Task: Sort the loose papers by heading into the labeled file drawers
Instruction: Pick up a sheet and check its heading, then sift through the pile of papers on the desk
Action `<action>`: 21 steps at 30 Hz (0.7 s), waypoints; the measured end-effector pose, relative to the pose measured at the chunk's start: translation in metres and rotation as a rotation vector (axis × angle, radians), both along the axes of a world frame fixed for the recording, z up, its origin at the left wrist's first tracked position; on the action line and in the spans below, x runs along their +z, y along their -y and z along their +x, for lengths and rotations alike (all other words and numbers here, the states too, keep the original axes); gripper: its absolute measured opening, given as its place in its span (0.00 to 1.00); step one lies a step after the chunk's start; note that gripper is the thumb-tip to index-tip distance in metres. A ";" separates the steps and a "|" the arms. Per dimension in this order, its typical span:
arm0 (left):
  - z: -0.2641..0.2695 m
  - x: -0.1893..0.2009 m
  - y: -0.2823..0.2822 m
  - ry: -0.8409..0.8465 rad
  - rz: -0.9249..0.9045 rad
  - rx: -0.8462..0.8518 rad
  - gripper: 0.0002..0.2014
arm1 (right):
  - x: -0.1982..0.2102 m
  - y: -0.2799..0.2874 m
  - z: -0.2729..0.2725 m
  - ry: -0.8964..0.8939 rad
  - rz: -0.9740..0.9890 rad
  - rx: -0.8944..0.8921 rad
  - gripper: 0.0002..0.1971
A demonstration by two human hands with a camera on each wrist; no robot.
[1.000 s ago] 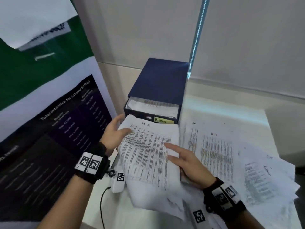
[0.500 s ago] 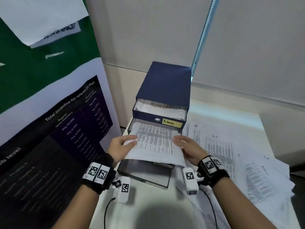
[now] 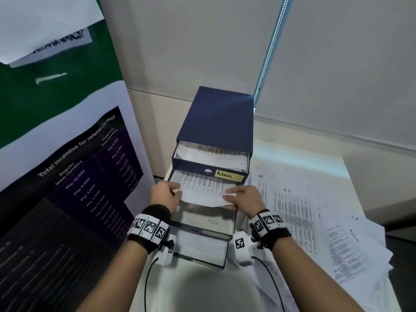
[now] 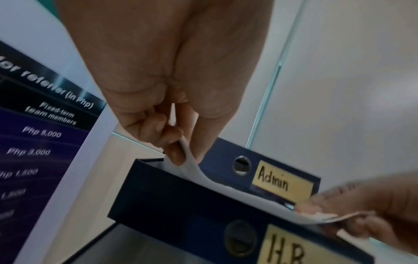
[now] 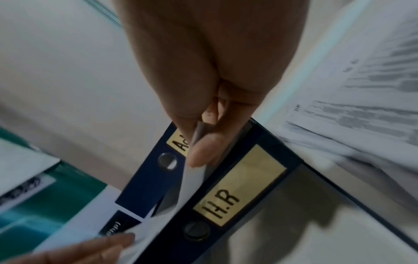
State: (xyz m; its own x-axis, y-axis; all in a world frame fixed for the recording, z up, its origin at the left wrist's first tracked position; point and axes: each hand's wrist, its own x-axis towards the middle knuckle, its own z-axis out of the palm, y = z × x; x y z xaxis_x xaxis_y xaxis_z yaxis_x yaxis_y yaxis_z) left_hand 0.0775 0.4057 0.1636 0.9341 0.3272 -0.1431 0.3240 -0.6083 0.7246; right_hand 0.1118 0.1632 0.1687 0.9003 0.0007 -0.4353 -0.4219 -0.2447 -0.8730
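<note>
While both my hands, left hand (image 3: pixel 165 195) and right hand (image 3: pixel 244 198), pinch the sheet (image 3: pixel 203 188) in their fingers, it points lengthwise into the H.R drawer (image 4: pixel 181 219), sagging over the front edge.

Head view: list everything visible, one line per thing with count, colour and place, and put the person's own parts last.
File drawer unit: one, dark blue, at the back of the table against the wall.
Admin drawer: one, blue with a yellow label, top, pulled partly out, papers inside.
HR drawer: one, blue with a yellow label, below the Admin drawer, pulled further out.
Held sheet: one, white with print, going into the HR drawer.
Loose papers: many, white, spread on the table to the right.
Table: one, white.
Poster: one, green, white and dark purple, on the left.
Left hand: pinches the sheet's left edge.
Right hand: pinches the sheet's right edge.
</note>
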 end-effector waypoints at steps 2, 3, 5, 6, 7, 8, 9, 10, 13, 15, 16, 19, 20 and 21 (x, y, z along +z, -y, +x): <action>0.014 0.002 0.003 -0.017 0.107 -0.068 0.12 | -0.001 -0.005 0.011 0.068 -0.157 0.040 0.06; 0.021 0.001 0.004 -0.033 0.161 -0.105 0.12 | -0.003 -0.006 0.016 0.119 -0.264 0.072 0.06; 0.032 -0.002 0.006 -0.109 0.281 -0.173 0.14 | -0.008 -0.007 0.022 0.239 -0.462 0.155 0.06; 0.036 -0.004 0.007 -0.168 0.359 -0.195 0.17 | -0.011 -0.006 0.025 0.283 -0.511 0.192 0.08; 0.039 -0.007 0.007 -0.224 0.450 -0.226 0.22 | -0.012 -0.006 0.025 0.317 -0.532 0.221 0.11; 0.041 -0.010 0.009 -0.267 0.514 -0.255 0.27 | -0.013 -0.005 0.024 0.353 -0.535 0.241 0.14; 0.044 -0.015 0.011 -0.309 0.587 -0.293 0.33 | -0.012 -0.002 0.021 0.388 -0.503 0.243 0.16; 0.044 -0.016 0.014 -0.331 0.630 -0.306 0.35 | -0.010 0.003 0.016 0.419 -0.427 0.216 0.16; 0.038 -0.016 0.028 -0.307 0.724 -0.262 0.26 | -0.018 0.040 0.003 0.471 -0.288 0.026 0.12; 0.029 -0.004 0.045 -0.199 0.772 -0.164 0.22 | -0.038 0.083 0.001 0.434 -0.414 -0.081 0.14; 0.028 0.002 0.057 -0.117 0.751 -0.144 0.18 | -0.054 0.109 0.003 0.370 -0.516 -0.091 0.14; 0.022 0.022 0.109 0.023 0.477 -0.370 0.09 | -0.110 0.172 0.002 0.034 -0.886 0.082 0.21; 0.021 0.024 0.130 -0.008 0.341 -0.522 0.08 | -0.127 0.185 -0.003 -0.063 -0.997 0.171 0.23; 0.020 0.027 0.152 -0.069 0.206 -0.675 0.08 | -0.141 0.194 -0.010 -0.107 -1.076 0.247 0.25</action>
